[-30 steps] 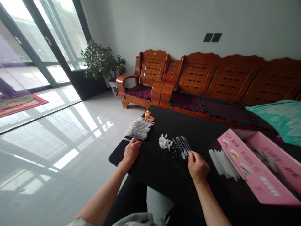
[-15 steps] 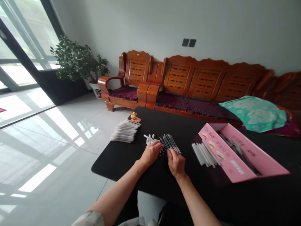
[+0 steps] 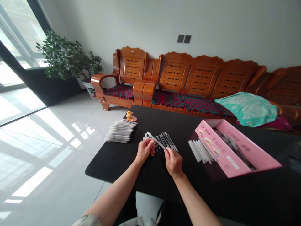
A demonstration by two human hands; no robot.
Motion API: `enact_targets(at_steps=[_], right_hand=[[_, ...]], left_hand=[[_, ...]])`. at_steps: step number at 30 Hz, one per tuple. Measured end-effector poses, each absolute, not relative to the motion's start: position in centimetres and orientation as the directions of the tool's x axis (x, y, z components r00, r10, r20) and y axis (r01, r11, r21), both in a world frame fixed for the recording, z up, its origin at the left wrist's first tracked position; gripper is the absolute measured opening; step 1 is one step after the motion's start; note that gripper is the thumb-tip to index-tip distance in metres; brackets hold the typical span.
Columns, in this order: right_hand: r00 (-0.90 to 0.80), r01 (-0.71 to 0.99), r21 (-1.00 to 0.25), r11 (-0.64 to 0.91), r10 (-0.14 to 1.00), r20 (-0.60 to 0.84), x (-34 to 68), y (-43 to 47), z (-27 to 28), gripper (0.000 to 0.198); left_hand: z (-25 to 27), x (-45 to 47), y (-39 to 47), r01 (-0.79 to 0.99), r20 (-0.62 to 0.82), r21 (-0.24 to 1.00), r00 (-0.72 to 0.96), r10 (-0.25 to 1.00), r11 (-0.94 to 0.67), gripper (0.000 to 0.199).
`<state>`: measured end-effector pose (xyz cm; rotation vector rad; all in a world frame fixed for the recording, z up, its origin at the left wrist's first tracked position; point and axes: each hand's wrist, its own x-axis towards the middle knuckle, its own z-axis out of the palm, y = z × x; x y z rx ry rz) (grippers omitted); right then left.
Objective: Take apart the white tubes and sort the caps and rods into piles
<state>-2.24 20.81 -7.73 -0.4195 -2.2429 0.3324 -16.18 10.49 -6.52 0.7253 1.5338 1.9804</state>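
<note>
Between the fingers of my right hand (image 3: 173, 160) is the lower end of a slim white pen (image 3: 157, 140), which slants up to the left. My left hand (image 3: 144, 150) is curled beside the pen's middle, fingertips pinched together; what they hold, if anything, is hidden. Just beyond lies a row of thin pen refills (image 3: 167, 141) with dark tips. Small black parts (image 3: 161, 152) are scattered between my hands. Small white pieces, partly covered by the pen, lie beyond my left hand. A stack of pens (image 3: 120, 131) is at the left, and white pen barrels (image 3: 201, 151) are at the right.
A pink box (image 3: 229, 160) with dark contents stands right of the barrels on the black table (image 3: 113, 164). A small orange figurine (image 3: 129, 115) sits at the table's far left corner. Behind the table is a wooden sofa (image 3: 178, 75) with a turquoise cloth (image 3: 249, 108).
My right hand has lifted away from the refills and now holds a white pen at a slant. My left hand has shifted slightly left. The whole view has moved a little.
</note>
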Motion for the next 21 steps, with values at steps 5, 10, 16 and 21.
enact_targets(at_steps=[5, 10, 16, 21], right_hand=[[-0.700, 0.143, -0.312, 0.939, 0.318, 0.640, -2.60, 20.44, -7.61, 0.027], [-0.743, 0.131, -0.299, 0.945, 0.293, 0.602, -2.69, 20.37, -7.37, 0.028], [-0.710, 0.083, -0.254, 0.964, 0.236, 0.664, -2.81, 20.53, -7.77, 0.022], [-0.683, 0.074, -0.270, 0.960, 0.246, 0.688, -2.85, 20.61, -7.77, 0.017]], left_hand=[[-6.83, -17.08, 10.87, -0.350, 0.016, 0.877, -0.664, 0.748, -0.329, 0.043], [-7.25, -17.38, 10.79, -0.372, 0.010, 0.855, -0.684, 0.729, -0.361, 0.039], [-7.40, -17.36, 10.90, -0.365, 0.008, 0.858, -0.695, 0.719, -0.361, 0.037], [-7.43, -17.34, 11.01, -0.355, 0.012, 0.859, -0.705, 0.709, -0.368, 0.037]])
